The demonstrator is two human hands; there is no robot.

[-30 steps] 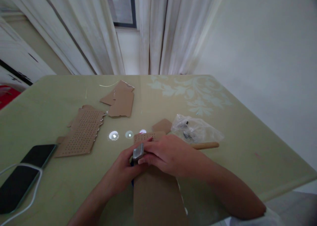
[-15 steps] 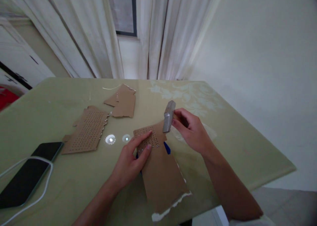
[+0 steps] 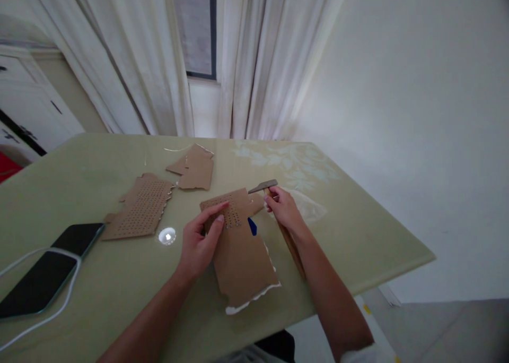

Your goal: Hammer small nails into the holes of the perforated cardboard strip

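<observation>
A person works with two bare hands at a pale green table (image 3: 358, 235). The cardboard sheet (image 3: 242, 262) lies a little below the centre of the frame; its upper part has rows of small holes, and its lower and right edges are torn and whitish.

The left hand (image 3: 201, 241) is at the left side of this sheet. Its index finger and thumb are laid upon the holed part, with a gap between them; the other fingers are hidden, so one cannot tell whether they grip the edge.

The right hand (image 3: 284, 206), right of the centre, grasps a hammer (image 3: 292, 249) by the wooden handle, close under the metal head, with the fingers closed around it. The head is just beside the sheet's upper right corner, and the handle slopes down under the forearm.

A dark blue piece (image 3: 252, 226) shows at the right edge of the sheet. Behind the right hand there is a clear plastic bag (image 3: 312, 205).

At the left of the frame lies a second holed cardboard (image 3: 139, 209), near a dark phone (image 3: 47, 283) crossed by a white cable (image 3: 75, 278).
</observation>
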